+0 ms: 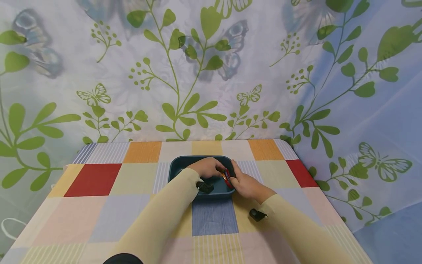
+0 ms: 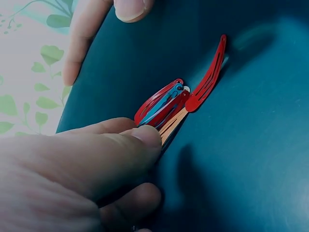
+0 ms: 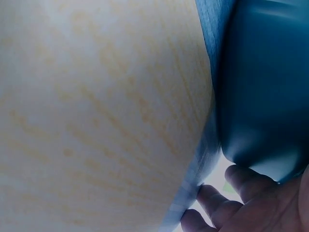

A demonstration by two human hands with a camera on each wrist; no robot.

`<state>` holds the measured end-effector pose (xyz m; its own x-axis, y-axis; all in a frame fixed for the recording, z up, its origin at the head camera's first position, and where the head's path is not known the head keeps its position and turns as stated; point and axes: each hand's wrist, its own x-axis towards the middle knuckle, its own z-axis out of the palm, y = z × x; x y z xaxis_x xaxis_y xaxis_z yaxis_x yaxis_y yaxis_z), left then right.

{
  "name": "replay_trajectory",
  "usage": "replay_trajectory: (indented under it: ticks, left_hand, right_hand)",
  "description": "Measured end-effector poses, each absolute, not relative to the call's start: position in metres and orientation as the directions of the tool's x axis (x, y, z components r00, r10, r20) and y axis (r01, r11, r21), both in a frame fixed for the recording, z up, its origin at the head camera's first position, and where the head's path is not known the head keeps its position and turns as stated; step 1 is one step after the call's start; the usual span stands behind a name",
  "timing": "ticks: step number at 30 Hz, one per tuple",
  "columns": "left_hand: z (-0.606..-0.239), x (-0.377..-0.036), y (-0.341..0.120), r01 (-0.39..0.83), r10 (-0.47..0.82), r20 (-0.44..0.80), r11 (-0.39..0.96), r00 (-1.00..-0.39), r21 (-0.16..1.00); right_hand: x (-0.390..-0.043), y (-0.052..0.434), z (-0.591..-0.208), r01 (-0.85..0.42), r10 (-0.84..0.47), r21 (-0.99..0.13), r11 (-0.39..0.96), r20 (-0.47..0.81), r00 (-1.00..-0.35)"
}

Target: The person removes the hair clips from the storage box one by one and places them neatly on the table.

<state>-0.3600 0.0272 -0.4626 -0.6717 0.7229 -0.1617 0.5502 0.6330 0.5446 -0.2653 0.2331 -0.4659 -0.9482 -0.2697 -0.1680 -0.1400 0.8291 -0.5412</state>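
My left hand reaches into a dark blue tray. Between its thumb and fingers it pinches a small bunch of snap hair clips, with red, blue and orange ones showing. One more red hair clip meets the tip of the orange clip and points away; whether they are joined, I cannot tell. At the tray's right side, my right hand holds the wall, thumb over the inside and fingers along the outside.
The tray stands on a table with a patchwork cloth. Behind it hangs a leaf-and-butterfly curtain, and another blue-toned cloth hangs at the right. A white cable loops by the table's left edge.
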Motion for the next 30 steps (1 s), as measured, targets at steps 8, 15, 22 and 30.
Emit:
replay_trajectory:
  ticks: [8,15,22,30]
  left_hand:
    - [-0.4627,-0.3580,0.0296,0.558,0.733,-0.169,0.627,-0.659,0.544]
    - [-0.4622,-0.3567,0.0301,0.571,0.734,-0.168,0.631,-0.658,0.525]
    - [-0.4607,-0.3555,0.0302,0.558,0.726,-0.169,0.636,-0.667,0.533]
    - [-0.4655,-0.3576,0.0310,0.540,0.720,-0.181,0.640,-0.670,0.546]
  right_hand:
    - [-0.2660,0.2331,-0.4665,-0.156,-0.277,-0.540,0.827,-0.151,-0.949]
    - [-0.2660,0.2331,-0.4672,-0.166,-0.283,-0.536,0.828,-0.144,-0.948]
    - [-0.2644,0.2325,-0.4651,-0.165,-0.279,-0.535,0.829,-0.139,-0.950]
    - [-0.2638,0.2323,-0.4651,-0.155,-0.272,-0.536,0.830,-0.145,-0.951]
